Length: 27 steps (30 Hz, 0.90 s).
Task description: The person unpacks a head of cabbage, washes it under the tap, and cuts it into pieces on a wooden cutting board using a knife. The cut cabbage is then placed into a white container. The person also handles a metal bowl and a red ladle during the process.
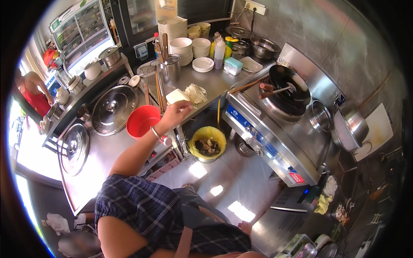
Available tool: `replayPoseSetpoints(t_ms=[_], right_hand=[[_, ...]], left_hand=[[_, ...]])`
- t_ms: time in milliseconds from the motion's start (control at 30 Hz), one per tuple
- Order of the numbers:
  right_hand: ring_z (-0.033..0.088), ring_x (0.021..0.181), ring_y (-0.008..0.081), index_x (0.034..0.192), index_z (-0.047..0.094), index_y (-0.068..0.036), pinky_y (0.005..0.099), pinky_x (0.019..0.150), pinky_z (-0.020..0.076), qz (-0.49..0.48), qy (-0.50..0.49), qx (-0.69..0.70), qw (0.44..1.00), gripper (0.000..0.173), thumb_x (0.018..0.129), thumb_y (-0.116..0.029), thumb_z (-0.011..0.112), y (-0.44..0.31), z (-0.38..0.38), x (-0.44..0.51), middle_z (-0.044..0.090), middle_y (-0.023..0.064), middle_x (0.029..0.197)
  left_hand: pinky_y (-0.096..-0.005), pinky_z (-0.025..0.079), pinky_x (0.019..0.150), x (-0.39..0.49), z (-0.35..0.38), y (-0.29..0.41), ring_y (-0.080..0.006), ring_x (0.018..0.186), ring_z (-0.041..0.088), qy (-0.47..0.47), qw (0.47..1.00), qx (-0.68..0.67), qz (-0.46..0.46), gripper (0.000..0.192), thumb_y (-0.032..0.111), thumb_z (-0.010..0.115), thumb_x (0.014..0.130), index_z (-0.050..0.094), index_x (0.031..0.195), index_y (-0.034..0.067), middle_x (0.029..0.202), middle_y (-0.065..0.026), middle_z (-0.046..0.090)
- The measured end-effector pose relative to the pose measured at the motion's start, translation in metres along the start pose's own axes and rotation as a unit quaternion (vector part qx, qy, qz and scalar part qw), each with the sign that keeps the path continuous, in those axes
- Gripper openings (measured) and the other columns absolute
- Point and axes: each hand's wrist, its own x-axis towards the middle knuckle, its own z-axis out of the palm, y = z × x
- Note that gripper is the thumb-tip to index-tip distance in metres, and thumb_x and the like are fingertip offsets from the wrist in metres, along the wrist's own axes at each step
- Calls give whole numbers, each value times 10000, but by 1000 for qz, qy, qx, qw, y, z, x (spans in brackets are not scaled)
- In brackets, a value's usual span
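Note:
My left hand [177,114], with a bracelet at its wrist, reaches over the front edge of the steel counter [214,79]. Its fingers are bent beside a heap of pale noodles [196,93] and a pale, square-edged item [176,96]. Whether the fingertips pinch anything cannot be made out. Just left of that wrist is a red plastic tub [142,121]. Low down, partly cut off by my plaid sleeve [222,237], my right hand [246,227] hangs over the floor; its fingers are too small and unclear to read.
Below the counter stands a bin with a yellow liner [222,137], scraps inside. A wok [287,93] rests on the stove [267,142] at right. Stacked bowls [180,48], squeeze bottles [219,51] and large metal lids [114,109] crowd the counters. A person in red [34,96] is at left.

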Motion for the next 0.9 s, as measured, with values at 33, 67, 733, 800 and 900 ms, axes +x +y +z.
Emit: replayPoseSetpoints(t_ms=[33, 67, 733, 800, 900], right_hand=[[539, 527, 144, 765, 531, -119, 257, 404, 337, -10, 7, -22, 1000, 94, 842, -171, 550, -18, 9, 0, 554, 45, 628], [530, 523, 143, 732, 514, -133, 265, 396, 329, -19, 17, -41, 999, 130, 847, -188, 543, -32, 23, 2, 539, 43, 613], [571, 559, 157, 773, 557, -82, 289, 446, 403, 124, 135, -114, 976, 131, 858, -181, 564, -123, 209, 70, 577, 74, 645], [576, 564, 158, 781, 564, -75, 291, 452, 412, 127, 129, -121, 976, 129, 858, -179, 567, -129, 213, 77, 583, 78, 650], [584, 570, 161, 792, 573, -65, 293, 461, 425, 125, 122, -134, 975, 129, 859, -175, 572, -138, 219, 87, 592, 83, 657]], left_hand=[[-328, 521, 805, 33, -6, -18, -245, 900, 676, 13, 1000, 29, -1, 323, 271, 621, 892, 651, 1080, 11, 986, -161, 690], [-326, 521, 802, 68, -11, -37, -243, 897, 678, 18, 998, 60, -19, 336, 297, 611, 895, 654, 1079, 19, 974, -149, 696], [-422, 440, 940, 438, 89, -261, -313, 1113, 522, 94, 952, 288, 29, 417, 195, 653, 761, 606, 1168, 117, 1192, -118, 559], [-427, 397, 950, 462, 66, -248, -299, 1092, 488, 227, 902, 346, 125, 471, 156, 656, 725, 575, 1188, 124, 1182, -90, 528], [-482, 337, 987, 492, 15, -234, -289, 1129, 489, 289, 847, 437, 90, 392, 202, 602, 797, 586, 1177, 105, 1216, -100, 541]])
